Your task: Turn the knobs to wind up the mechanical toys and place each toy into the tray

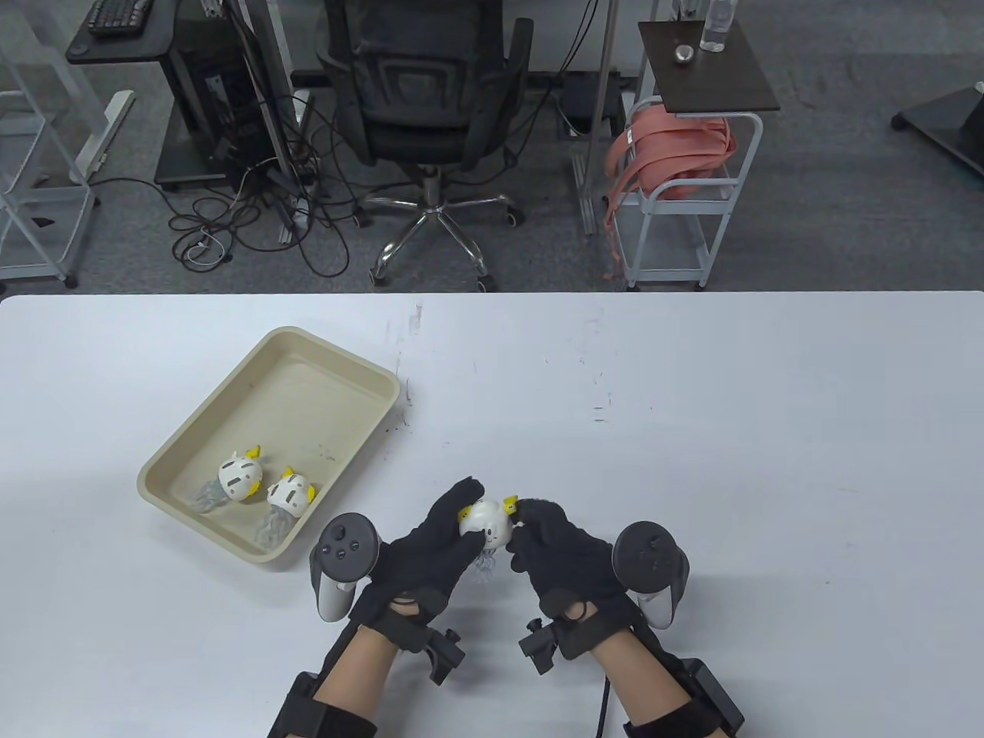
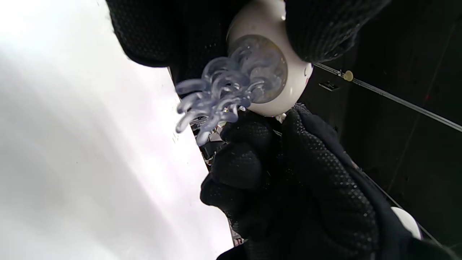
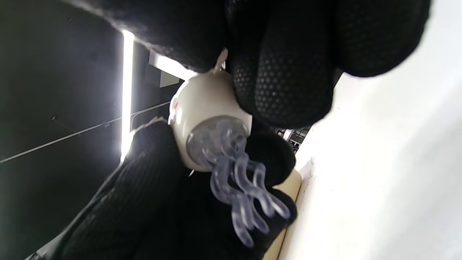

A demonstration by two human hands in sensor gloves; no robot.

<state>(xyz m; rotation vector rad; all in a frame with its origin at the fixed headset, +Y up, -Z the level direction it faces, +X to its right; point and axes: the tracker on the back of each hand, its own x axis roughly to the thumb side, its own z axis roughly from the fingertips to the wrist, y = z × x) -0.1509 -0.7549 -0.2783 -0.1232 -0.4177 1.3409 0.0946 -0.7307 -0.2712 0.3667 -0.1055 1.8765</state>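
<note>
Glossy white plastic toy (image 1: 484, 525) with clear, seemingly rubbery tentacles (image 2: 213, 97); matt beige tray (image 1: 192, 438); dotted knit gloves (image 3: 285, 72).

Grey carpet floor (image 1: 846, 192) beyond white worktop (image 1: 692, 430). Black office chair (image 1: 427, 100) centre, tangled cables (image 1: 246, 223) left, white trolley (image 1: 684, 192) with pink straps (image 1: 669, 154) right, dark side table (image 1: 703, 69) above.

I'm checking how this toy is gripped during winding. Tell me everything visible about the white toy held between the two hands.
The held wind-up toy is a small jellyfish: a glossy white plastic dome with yellow knobs on two sides and clear, soft-looking curly tentacles hanging from a translucent disc underneath. It is lifted off the white table, right of the tray. The left hand cradles its body; the right hand pinches the yellow knob on its side.
</note>
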